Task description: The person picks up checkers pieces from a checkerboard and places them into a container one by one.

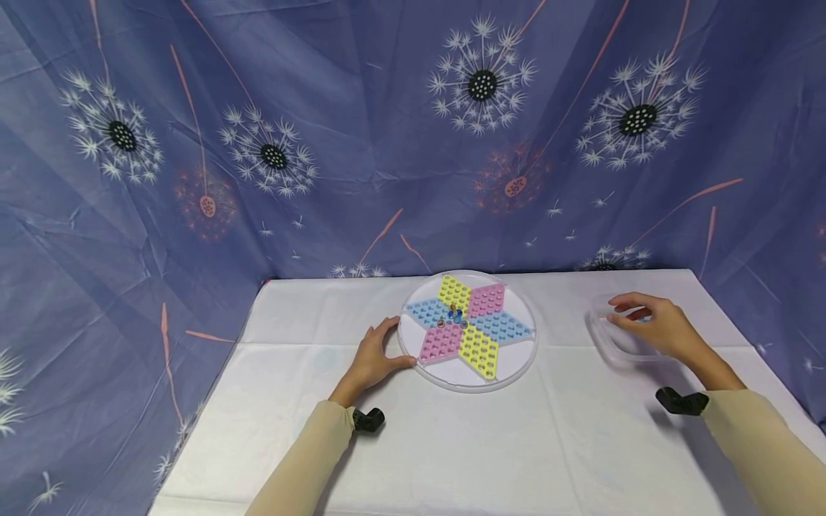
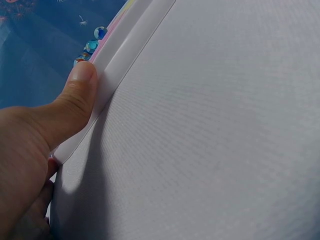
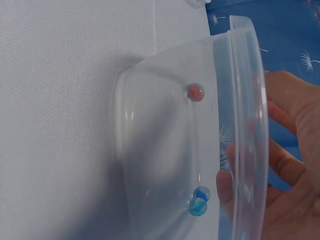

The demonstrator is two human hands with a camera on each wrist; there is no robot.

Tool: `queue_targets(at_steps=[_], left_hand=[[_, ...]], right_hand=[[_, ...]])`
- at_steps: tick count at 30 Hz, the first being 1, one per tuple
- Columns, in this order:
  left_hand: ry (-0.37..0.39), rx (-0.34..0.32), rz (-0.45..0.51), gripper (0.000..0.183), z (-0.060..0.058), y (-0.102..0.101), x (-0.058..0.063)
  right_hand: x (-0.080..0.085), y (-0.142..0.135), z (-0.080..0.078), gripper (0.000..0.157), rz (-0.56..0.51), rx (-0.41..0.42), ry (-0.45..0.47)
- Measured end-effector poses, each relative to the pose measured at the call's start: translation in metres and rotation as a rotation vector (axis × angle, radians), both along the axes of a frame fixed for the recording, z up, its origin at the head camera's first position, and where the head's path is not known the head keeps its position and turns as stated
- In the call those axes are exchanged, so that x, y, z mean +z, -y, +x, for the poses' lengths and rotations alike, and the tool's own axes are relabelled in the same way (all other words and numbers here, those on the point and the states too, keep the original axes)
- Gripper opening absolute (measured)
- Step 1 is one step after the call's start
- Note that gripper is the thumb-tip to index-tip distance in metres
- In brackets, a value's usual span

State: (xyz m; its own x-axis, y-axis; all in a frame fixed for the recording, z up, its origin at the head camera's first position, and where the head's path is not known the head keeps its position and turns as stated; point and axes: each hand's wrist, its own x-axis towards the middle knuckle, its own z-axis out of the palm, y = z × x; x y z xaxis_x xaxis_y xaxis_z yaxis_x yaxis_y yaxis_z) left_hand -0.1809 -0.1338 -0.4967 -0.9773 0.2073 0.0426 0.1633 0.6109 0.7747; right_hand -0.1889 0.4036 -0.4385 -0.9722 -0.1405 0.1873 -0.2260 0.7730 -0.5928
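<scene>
A round white Chinese checkers board (image 1: 445, 373) carries a star in yellow, pink and blue. Several glass marbles (image 1: 458, 314) sit near its middle. My left hand (image 1: 371, 362) rests on the board's left rim, its thumb and fingers spread apart along the edge. At the right, my right hand (image 1: 661, 330) hovers over a clear plastic container (image 1: 601, 344), fingers loosely bent and fingertips dipping past the rim. Through the wall in the right wrist view show a reddish marble (image 3: 195, 92), a blue marble (image 3: 202, 193) and a teal marble (image 3: 197, 206). Nothing shows between the fingers.
A white cloth (image 1: 490, 444) covers the table. Behind and at the sides hangs a blue curtain (image 1: 374, 143) with dandelion prints. A dark wrist camera (image 1: 369, 420) is worn on the left wrist, another dark camera (image 1: 682, 401) on the right.
</scene>
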Motion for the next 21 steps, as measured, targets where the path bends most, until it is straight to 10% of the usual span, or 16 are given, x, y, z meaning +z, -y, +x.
queue_targets(at_steps=[21], left_hand=[[-0.006, -0.002, 0.007, 0.093, 0.0, 0.001, 0.0]], right_hand=[[0.037, 0.004, -0.006, 0.048, 0.077, 0.071, -0.016]])
